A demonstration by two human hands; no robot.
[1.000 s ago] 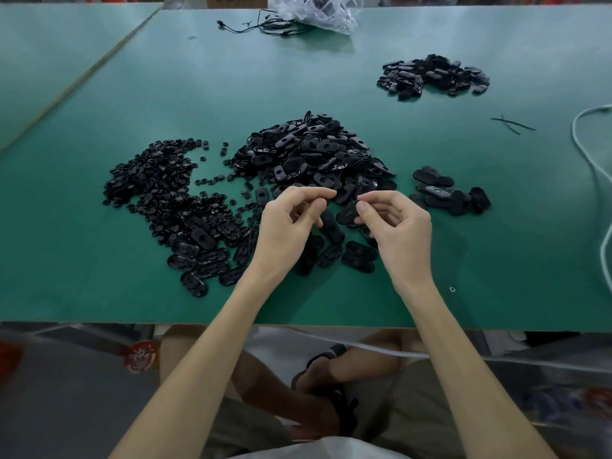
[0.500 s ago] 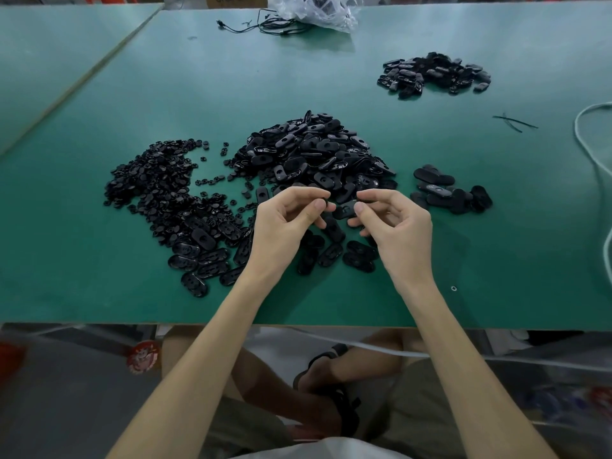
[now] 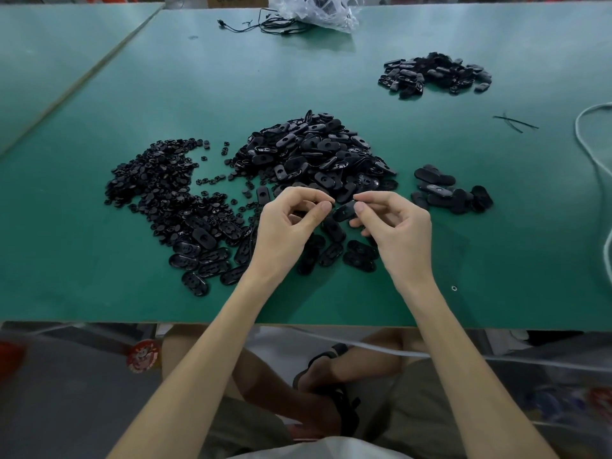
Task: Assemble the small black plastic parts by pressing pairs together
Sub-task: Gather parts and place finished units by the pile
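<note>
An oval black part [image 3: 344, 212] sits at centre frame, pinched between thumb and forefinger of the right hand [image 3: 394, 233]. Just left of it, the left hand [image 3: 284, 233] has thumb and forefinger tips together; whether they hold a piece I cannot tell. Above them a heap of oval parts [image 3: 314, 154] lies on the green table [image 3: 99, 293].

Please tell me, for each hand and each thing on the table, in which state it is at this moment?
left hand, fingertips pinched together; what they hold is hidden
right hand, pinches the oval part
oval part, held by one end
central pile, loose heap
small round parts, spread out loosely
far pile, loose heap
plastic bag, crumpled
</note>
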